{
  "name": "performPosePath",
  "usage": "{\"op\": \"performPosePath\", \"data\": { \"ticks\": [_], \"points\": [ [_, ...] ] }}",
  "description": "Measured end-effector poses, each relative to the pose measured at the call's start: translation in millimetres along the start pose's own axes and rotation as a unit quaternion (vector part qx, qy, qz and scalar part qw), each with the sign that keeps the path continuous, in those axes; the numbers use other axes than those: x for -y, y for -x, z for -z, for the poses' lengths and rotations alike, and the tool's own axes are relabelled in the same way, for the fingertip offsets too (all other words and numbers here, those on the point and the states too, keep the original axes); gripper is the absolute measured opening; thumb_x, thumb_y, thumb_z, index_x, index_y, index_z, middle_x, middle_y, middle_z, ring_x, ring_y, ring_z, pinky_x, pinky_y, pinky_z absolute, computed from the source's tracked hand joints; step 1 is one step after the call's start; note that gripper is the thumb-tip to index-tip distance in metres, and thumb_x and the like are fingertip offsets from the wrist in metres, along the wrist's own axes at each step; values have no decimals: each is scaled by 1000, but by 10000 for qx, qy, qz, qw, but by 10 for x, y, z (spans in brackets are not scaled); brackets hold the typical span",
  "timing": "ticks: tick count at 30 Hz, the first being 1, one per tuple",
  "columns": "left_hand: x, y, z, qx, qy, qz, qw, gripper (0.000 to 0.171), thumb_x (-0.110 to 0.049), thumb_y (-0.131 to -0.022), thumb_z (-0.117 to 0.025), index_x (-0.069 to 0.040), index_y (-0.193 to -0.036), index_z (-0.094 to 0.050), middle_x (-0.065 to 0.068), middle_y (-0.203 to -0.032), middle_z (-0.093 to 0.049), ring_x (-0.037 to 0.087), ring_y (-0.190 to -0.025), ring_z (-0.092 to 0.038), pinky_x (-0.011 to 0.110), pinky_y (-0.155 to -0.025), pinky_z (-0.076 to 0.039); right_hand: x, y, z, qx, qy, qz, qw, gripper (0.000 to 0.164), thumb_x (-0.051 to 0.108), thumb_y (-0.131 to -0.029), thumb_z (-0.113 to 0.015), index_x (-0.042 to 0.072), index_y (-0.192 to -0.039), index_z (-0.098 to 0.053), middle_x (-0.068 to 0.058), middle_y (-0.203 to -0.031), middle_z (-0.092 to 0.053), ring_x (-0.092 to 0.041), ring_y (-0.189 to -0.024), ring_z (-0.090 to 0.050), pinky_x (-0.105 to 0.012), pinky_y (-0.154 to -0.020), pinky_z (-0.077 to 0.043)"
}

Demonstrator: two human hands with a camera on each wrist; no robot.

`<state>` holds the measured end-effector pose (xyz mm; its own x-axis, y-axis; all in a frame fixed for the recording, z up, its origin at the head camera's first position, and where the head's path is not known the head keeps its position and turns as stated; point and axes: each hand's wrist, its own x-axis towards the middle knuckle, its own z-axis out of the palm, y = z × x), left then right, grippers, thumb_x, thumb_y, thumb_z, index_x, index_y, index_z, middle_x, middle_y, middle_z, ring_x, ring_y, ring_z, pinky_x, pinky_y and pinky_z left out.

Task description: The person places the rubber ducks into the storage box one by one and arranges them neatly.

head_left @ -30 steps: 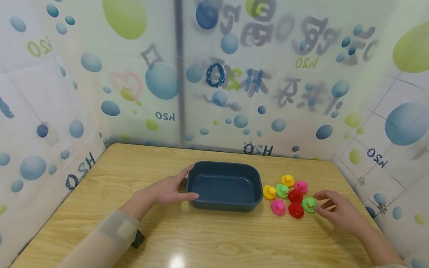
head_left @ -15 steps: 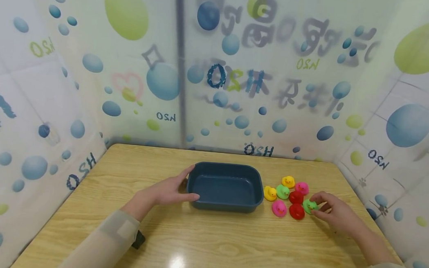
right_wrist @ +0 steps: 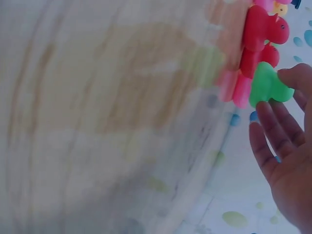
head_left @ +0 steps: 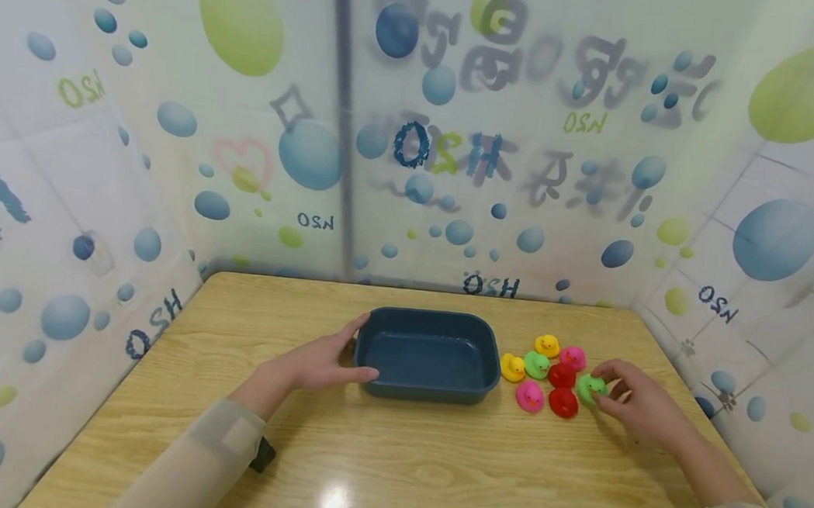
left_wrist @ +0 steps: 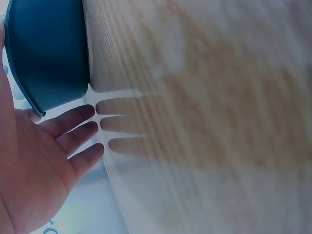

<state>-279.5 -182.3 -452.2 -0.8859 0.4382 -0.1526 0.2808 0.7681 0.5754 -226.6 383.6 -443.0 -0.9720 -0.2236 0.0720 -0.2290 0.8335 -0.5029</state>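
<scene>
My left hand (head_left: 312,362) lies against the left end of a dark blue rectangular basin (head_left: 426,393). Its thumb touches the near left rim, and the left wrist view shows several fingers (left_wrist: 78,134) stretched out beside the basin wall (left_wrist: 48,53). At the right, my right hand (head_left: 639,400) pinches a green rubber duck (head_left: 591,388) between thumb and fingers. In the right wrist view this green duck (right_wrist: 267,85) stands tilted, close to the red ducks (right_wrist: 261,31). Whether it is off the table is hard to tell.
Right of the basin sit a yellow duck (head_left: 512,367), another green duck (head_left: 536,364), a pink duck (head_left: 530,396) and a red duck (head_left: 563,402), among others. The wooden table (head_left: 435,473) meets patterned curtains (head_left: 407,246) at back and sides.
My right hand has moved slightly left and closed its thumb and fingers on the outer green duck, which has shifted a little. The left hand and basin hold their places.
</scene>
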Motion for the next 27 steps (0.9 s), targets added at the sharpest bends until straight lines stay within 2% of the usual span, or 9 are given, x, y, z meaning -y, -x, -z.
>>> {"op": "performPosePath", "data": {
  "ticks": [5, 12, 15, 23, 27],
  "points": [
    [16, -2, -1, -2, -1, -50, 10000, 116, -82, -93, -67, -38, -178, -1, 20, -177, -34, 44, -161, -41, 63, -129, -34, 149, 0, 32, -276, -49, 269, 9992, 39, 17, -98, -85, 7, -131, -66, -8, -119, -71, -7, -91, -61, -22, -75, -55],
    [27, -4, -5, 17, -21, -48, 10000, 115, -82, -93, -66, -39, -177, 0, 21, -176, -37, 44, -159, -43, 62, -128, -35, 460, -76, -10, -592, -241, 763, 9950, 37, 13, -96, -85, 9, -129, -69, -5, -117, -72, -4, -91, -61, -23, -78, -56],
    [22, -2, -1, 26, -17, -45, 10000, 115, -82, -93, -66, -39, -177, 0, 21, -176, -37, 44, -159, -43, 63, -128, -36, 610, -141, -49, -558, -372, 963, 9931, 34, 12, -96, -84, 9, -128, -70, -5, -116, -72, -6, -91, -61, -24, -78, -56],
    [4, 8, 12, 62, 60, 14, 10000, 116, -82, -93, -67, -37, -178, 0, 23, -175, -37, 45, -160, -42, 63, -129, -34, 981, -385, -182, -326, -695, 1141, 9905, 34, 12, -97, -85, 9, -128, -70, -6, -118, -71, -17, -93, -66, -27, -79, -58],
    [4, 6, 6, 52, 83, 13, 10000, 117, -82, -93, -67, -37, -178, -1, 22, -176, -37, 45, -160, -41, 63, -129, -34, 1144, -511, -273, -297, -704, 1274, 9889, 34, 12, -97, -84, 11, -128, -71, -4, -119, -72, -18, -95, -67, -30, -82, -58]
  ]
}}
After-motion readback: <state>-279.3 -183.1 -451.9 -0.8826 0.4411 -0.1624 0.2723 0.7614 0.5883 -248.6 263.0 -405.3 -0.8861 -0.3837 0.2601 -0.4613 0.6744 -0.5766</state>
